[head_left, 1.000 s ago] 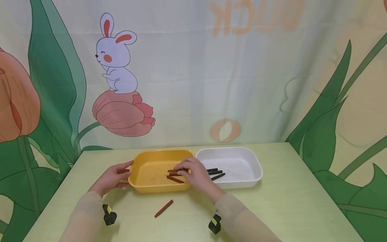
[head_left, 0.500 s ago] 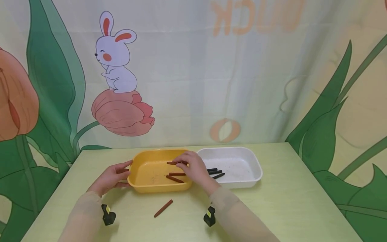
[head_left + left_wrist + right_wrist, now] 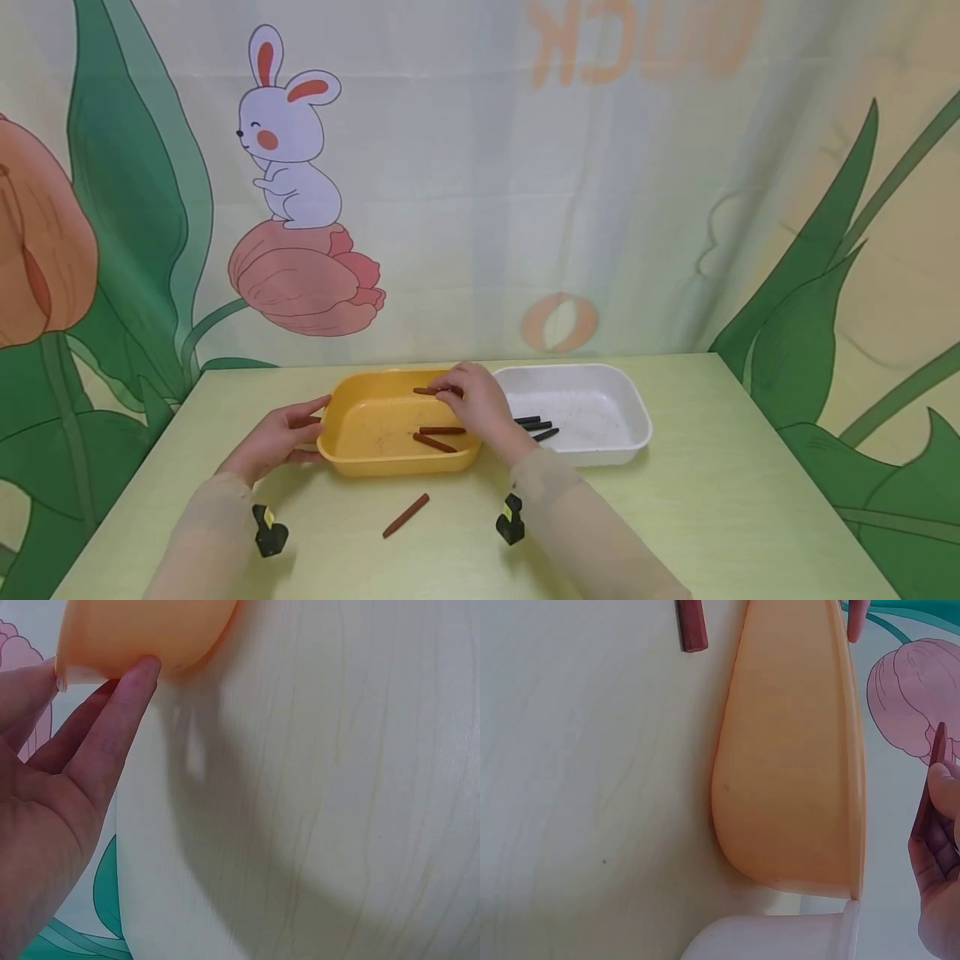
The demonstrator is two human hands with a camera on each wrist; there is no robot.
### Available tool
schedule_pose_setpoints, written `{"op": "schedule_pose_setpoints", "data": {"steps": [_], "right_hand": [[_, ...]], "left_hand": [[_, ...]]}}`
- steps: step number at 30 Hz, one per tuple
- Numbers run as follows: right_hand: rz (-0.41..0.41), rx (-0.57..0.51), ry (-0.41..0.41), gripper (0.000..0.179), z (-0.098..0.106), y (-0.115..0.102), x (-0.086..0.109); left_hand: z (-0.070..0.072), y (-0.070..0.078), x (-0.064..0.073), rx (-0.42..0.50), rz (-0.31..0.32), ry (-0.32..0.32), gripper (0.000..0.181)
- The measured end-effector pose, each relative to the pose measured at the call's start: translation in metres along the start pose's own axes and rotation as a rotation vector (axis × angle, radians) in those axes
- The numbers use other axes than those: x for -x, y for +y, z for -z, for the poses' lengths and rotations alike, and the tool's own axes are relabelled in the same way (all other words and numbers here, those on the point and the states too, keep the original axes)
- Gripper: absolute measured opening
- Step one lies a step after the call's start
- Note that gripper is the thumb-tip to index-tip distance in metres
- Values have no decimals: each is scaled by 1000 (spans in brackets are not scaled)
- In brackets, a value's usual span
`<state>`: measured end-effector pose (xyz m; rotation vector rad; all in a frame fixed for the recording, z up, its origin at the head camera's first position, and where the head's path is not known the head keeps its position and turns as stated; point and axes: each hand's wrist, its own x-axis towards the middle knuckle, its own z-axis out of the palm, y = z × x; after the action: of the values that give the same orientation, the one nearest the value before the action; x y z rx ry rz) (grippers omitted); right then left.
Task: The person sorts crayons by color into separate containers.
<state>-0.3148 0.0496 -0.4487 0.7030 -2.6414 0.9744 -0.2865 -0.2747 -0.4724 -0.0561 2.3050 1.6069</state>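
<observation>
A brown crayon (image 3: 425, 390) is pinched between the thumb and fingers of my right hand (image 3: 480, 404), raised above the yellow tray (image 3: 397, 468). In the right wrist view the same crayon (image 3: 930, 780) points up from the fingertips. Two other brown crayons (image 3: 435, 442) lie inside the yellow tray, partly close to the right wrist. My left hand (image 3: 273, 437) touches the tray's left end with fairly straight fingers; the left wrist view has one fingertip (image 3: 142, 671) pressed on its outer wall. Another brown crayon (image 3: 406, 515) lies on the table in front.
Touching or nearly touching the yellow tray on its right stands a white tray (image 3: 600, 457). Several black crayons (image 3: 543, 435) lie in its left part, partly hidden by the right hand. A printed curtain (image 3: 450, 183) hangs behind the table (image 3: 720, 500).
My right hand has lifted the brown crayon from beside the other two in the yellow tray and moved it up toward the back rim. The left hand stays in place.
</observation>
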Motion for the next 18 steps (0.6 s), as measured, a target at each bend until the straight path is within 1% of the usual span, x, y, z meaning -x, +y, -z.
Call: {"op": "schedule_pose_setpoints", "data": {"steps": [6,13,18], "right_hand": [[-9,32,2,11,1,-1,-6],[-52,42,-13,11,2,-2,-9],[-57,59,-3,12,-2,1,-12]], "left_hand": [[-1,1,2,0,-5,-1,59],[-1,1,2,8,-9,-2,58],[0,-1,1,6,-13,-7,60]]}}
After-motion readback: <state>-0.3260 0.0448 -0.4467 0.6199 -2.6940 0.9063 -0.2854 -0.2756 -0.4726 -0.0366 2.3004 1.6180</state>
